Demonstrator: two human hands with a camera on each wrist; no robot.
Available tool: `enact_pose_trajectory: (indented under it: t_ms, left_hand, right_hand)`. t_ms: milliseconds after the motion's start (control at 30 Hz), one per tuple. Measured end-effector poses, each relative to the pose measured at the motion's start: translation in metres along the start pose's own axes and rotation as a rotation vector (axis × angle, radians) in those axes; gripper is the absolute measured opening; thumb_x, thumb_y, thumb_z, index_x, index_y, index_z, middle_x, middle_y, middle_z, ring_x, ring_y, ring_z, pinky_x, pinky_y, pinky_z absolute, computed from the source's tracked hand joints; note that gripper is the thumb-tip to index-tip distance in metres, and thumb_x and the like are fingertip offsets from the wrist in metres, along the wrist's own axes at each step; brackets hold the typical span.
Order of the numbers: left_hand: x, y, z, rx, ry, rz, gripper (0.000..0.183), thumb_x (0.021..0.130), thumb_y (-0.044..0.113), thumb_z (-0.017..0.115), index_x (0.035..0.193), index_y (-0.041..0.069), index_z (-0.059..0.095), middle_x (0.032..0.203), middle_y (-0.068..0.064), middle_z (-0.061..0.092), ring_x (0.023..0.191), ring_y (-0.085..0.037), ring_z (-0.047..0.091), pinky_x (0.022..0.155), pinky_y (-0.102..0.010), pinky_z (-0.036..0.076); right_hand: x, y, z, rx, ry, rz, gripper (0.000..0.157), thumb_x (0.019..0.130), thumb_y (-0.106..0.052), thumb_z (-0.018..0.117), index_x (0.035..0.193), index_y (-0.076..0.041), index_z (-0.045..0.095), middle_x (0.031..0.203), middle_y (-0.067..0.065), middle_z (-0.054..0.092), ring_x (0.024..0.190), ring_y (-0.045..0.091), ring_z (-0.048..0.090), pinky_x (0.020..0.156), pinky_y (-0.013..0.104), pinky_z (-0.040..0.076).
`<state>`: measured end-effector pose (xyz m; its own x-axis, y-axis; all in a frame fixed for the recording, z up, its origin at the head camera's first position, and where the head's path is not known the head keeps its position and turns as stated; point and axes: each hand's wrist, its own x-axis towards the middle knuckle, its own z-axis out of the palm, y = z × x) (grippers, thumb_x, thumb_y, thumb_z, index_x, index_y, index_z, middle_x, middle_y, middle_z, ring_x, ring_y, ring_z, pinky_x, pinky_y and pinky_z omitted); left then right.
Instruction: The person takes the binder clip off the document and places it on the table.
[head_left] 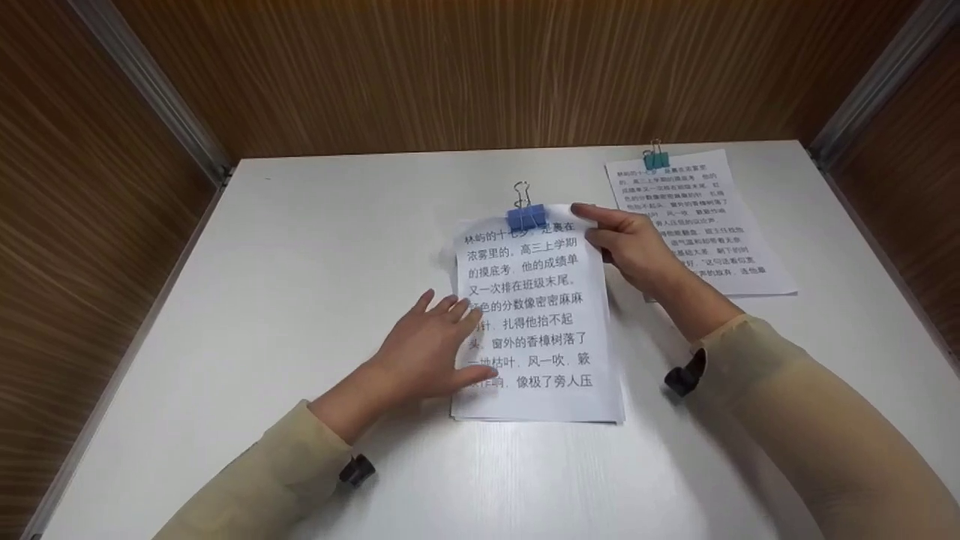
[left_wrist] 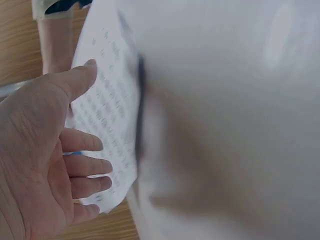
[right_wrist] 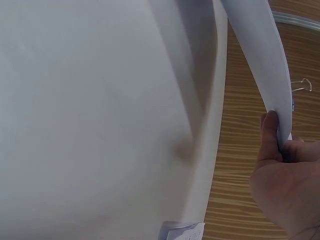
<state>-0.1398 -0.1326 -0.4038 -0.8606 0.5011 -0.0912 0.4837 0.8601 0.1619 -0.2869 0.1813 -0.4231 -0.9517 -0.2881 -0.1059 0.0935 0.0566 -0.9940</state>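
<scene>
A stack of printed paper [head_left: 529, 315] with large Chinese text is raised off the white table, its shadow showing below it in the left wrist view. A blue binder clip [head_left: 526, 217] bites its top edge, one wire handle standing up. My right hand [head_left: 637, 247] pinches the top right corner between thumb and fingers; the right wrist view shows the sheets [right_wrist: 267, 65] nearly edge-on in that grip. Fingers spread, my left hand [head_left: 427, 349] lies along the left side of the stack, with fingertips and thumb overlapping the print.
At the right, partly behind my right hand, lies a second printed stack [head_left: 709, 217] with a teal binder clip [head_left: 656, 160]. The white table [head_left: 300, 262] runs back to a wood-grain panel [head_left: 480, 75], with more panels at both sides.
</scene>
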Motion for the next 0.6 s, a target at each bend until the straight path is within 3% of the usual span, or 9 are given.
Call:
enact_pose_trajectory:
  t_ms: [367, 500, 600]
  left_hand:
    - [0.028, -0.028, -0.072, -0.015, 0.258, -0.009, 0.083, 0.097, 0.059, 0.070, 0.156, 0.004, 0.052, 0.146, -0.015, 0.064, 0.137, -0.031, 0.060, 0.128, -0.050, 0.026]
    - [0.040, -0.035, -0.083, -0.132, 0.344, -0.036, 0.078, 0.095, 0.057, 0.075, 0.153, 0.007, 0.058, 0.133, -0.014, 0.072, 0.135, -0.039, 0.060, 0.123, -0.052, 0.036]
    - [0.051, -0.038, -0.084, -0.302, 0.382, -0.069, 0.075, 0.093, 0.054, 0.079, 0.151, 0.010, 0.061, 0.131, -0.010, 0.074, 0.137, -0.036, 0.060, 0.118, -0.050, 0.043]
  right_hand:
    - [-0.012, -0.006, 0.005, -0.034, -0.059, -0.065, 0.048, 0.107, -0.001, 0.055, 0.153, -0.012, 0.058, 0.150, 0.018, 0.059, 0.111, 0.021, 0.070, 0.082, 0.025, 0.059]
    - [-0.017, -0.008, 0.007, -0.056, -0.061, -0.068, 0.047, 0.107, -0.001, 0.056, 0.152, -0.013, 0.059, 0.149, 0.018, 0.060, 0.107, 0.020, 0.070, 0.079, 0.023, 0.058]
    - [-0.020, -0.008, 0.009, -0.069, -0.064, -0.073, 0.047, 0.107, -0.002, 0.056, 0.152, -0.013, 0.060, 0.150, 0.017, 0.059, 0.106, 0.019, 0.070, 0.078, 0.022, 0.057]
